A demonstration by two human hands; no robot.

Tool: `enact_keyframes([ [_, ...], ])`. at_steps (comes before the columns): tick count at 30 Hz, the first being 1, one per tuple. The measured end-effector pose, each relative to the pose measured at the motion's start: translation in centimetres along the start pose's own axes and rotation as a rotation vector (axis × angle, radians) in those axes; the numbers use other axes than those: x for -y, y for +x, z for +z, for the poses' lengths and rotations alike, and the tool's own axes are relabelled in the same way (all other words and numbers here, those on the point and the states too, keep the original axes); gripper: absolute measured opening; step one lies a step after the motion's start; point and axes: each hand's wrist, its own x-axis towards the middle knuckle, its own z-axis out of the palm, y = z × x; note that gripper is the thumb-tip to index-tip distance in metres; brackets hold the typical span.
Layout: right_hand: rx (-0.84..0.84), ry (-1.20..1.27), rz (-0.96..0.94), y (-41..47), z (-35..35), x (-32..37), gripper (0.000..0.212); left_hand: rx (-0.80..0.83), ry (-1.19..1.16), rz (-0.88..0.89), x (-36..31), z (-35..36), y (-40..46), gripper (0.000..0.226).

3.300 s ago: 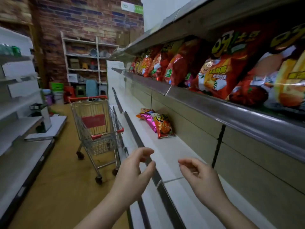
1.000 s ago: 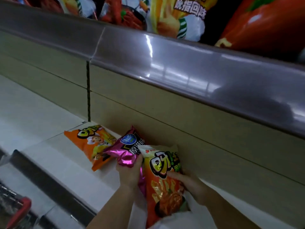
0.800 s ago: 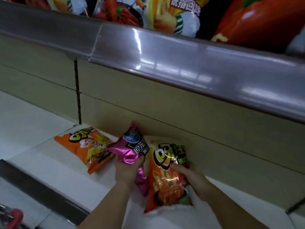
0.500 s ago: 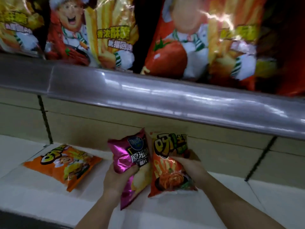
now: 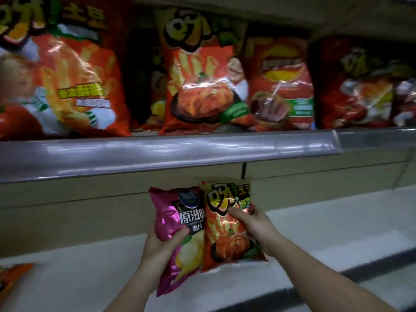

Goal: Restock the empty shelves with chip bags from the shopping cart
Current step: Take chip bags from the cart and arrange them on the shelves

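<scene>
My left hand (image 5: 163, 243) grips a shiny pink chip bag (image 5: 174, 221) by its left side, thumb across the front. My right hand (image 5: 253, 224) holds an orange chip bag (image 5: 225, 235) by its right edge, fingers over the front. Both bags stand nearly upright, side by side, above the white lower shelf (image 5: 315, 235) and close to the beige back panel (image 5: 78, 210). The shopping cart is out of view.
The upper shelf holds several large red and orange chip bags (image 5: 202, 82) behind a grey shelf rail (image 5: 157, 154). Another orange bag (image 5: 13, 273) lies at the far left of the lower shelf. A dark shelf edge (image 5: 337, 278) runs along the front right.
I have lifted the pink and orange bags off the shelf and stood them more upright. My view has swung right and upward, pushing the flat orange bag to the left edge.
</scene>
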Motion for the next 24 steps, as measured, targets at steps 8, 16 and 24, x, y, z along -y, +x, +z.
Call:
enact_keyframes([
  [8,-0.174,0.002,0.027,-6.5,-14.7,-1.0,0.063,0.208,0.012,-0.003,1.3,13.3,-4.5,0.072],
  [16,-0.431,-0.042,-0.024,-12.6,-26.0,0.4,0.057,0.430,-0.006,0.059,1.1,24.5,-8.5,0.057],
  [24,-0.690,-0.042,-0.130,-16.0,-30.5,1.9,0.048,0.590,0.001,0.117,-0.9,31.7,-9.1,0.055],
])
